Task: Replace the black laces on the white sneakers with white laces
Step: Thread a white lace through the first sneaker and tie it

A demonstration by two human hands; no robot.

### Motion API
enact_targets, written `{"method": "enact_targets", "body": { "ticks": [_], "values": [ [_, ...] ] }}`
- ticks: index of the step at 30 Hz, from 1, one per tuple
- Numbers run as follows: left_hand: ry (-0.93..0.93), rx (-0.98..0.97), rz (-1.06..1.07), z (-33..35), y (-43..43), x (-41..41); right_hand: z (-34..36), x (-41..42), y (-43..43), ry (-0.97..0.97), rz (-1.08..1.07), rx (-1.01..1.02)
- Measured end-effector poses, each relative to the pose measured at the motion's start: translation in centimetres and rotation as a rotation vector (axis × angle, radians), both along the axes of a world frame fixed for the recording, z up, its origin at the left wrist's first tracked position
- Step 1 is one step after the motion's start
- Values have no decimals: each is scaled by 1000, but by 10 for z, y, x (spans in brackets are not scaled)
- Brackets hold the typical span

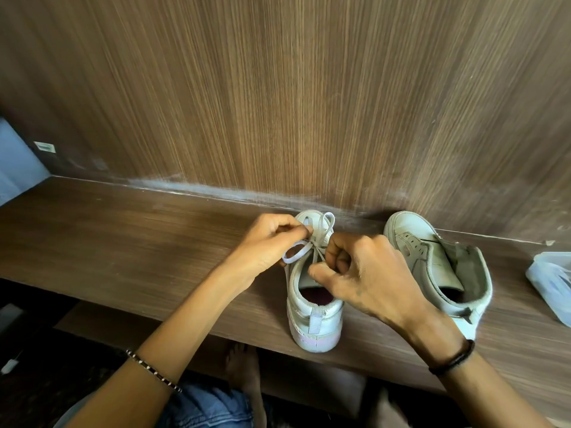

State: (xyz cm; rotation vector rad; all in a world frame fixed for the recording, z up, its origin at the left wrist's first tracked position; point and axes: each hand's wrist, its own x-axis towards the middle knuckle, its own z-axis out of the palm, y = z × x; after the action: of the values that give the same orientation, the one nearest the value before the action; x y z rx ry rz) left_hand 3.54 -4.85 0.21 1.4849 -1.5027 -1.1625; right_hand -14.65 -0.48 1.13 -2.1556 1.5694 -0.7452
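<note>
Tying bow on near sneaker: my left hand pinches white lace loop, right hand pinches other strand; pull evenly, keep loops matched

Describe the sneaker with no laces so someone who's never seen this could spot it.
Find the long brown wooden shelf against the wood-grain wall; two white sneakers stand on it. It is the right sneaker, next to the clear plastic bag. Unlike the left sneaker, whose white lace the left hand and right hand grip, its eyelets are empty.
</note>
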Motion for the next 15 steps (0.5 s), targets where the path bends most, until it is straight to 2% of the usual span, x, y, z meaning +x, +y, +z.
{"method": "enact_targets", "body": {
  "ticks": [8,10,15],
  "values": [
    [-27,-10,40,-6,-2,-2,1,-3,0,-45,10,-20],
    [5,39,13,-3,-3,1,4,-6,1,-133,21,-27],
    [104,199,37,-1,-1,5,7,-18,-10,-393,45,115]
  ]
}}
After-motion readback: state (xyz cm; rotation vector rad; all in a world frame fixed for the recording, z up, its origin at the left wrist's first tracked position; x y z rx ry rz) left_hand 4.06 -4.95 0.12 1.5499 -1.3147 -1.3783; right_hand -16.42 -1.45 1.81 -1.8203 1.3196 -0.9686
